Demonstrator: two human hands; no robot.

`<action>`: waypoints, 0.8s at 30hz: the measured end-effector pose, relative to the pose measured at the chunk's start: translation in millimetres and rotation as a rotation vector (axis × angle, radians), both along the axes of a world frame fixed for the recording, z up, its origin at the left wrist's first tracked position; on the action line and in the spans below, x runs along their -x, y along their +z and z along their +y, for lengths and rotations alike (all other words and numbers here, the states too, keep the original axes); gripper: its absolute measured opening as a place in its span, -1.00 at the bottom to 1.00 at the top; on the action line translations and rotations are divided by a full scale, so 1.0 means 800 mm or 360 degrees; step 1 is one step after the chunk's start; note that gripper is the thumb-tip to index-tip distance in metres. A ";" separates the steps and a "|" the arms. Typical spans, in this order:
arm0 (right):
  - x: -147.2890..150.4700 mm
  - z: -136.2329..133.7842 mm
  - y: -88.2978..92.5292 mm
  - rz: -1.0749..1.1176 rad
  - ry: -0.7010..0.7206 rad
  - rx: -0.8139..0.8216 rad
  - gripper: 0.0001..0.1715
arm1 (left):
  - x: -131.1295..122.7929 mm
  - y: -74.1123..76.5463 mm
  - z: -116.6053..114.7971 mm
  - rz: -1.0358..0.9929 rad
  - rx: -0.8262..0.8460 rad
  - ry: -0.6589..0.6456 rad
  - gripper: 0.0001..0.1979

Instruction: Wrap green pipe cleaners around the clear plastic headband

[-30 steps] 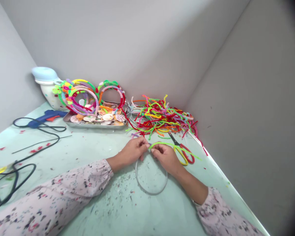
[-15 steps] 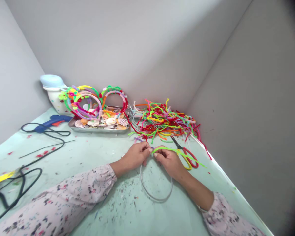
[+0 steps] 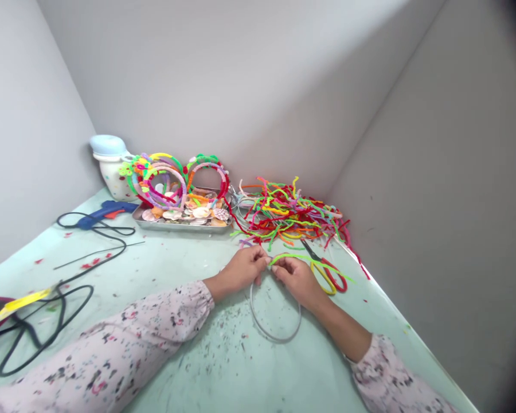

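Observation:
A thin grey hoop (image 3: 277, 341) hangs down from between my two hands, its upper part hidden behind the fingers. My left hand (image 3: 244, 268) is closed, pinching the hoop at its upper left. Fingertips of my right hand (image 3: 297, 280) pinch a bright green pipe cleaner (image 3: 312, 258) close to the left fingertips; its loose end trails off to the right over the hand. Just beyond the right hand lie scissors (image 3: 336, 275) with red and yellow handles.
At the back, a metal tray (image 3: 183, 227) holds shells and pipe-cleaner-wrapped headbands (image 3: 165, 186). A pile of coloured pipe cleaners (image 3: 284, 209) lies right of it. A blue glue gun (image 3: 105, 213) with a black cord (image 3: 120, 246) and a white jar (image 3: 112, 172) stand left.
The view has turned slightly left, so the tray, jar and cord appear farther right. Both hands keep their pinch on the hoop and green pipe cleaner, with little visible movement.

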State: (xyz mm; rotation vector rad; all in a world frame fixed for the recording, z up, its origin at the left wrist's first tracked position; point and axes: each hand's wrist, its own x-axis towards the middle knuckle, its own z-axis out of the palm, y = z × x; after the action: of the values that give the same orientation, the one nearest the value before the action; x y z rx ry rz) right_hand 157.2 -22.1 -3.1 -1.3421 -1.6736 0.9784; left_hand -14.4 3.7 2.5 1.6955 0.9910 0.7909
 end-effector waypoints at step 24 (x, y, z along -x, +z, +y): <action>-0.003 0.002 -0.002 0.0016 -0.0009 0.0029 -0.78 | 0.002 0.003 -0.001 0.0011 -0.0073 -0.0087 -0.88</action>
State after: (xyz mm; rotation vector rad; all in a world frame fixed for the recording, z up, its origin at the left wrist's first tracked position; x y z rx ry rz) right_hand 159.7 -20.5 -4.7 -1.3508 -1.6565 0.9975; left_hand -15.7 3.0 4.8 1.7583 0.9341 0.7776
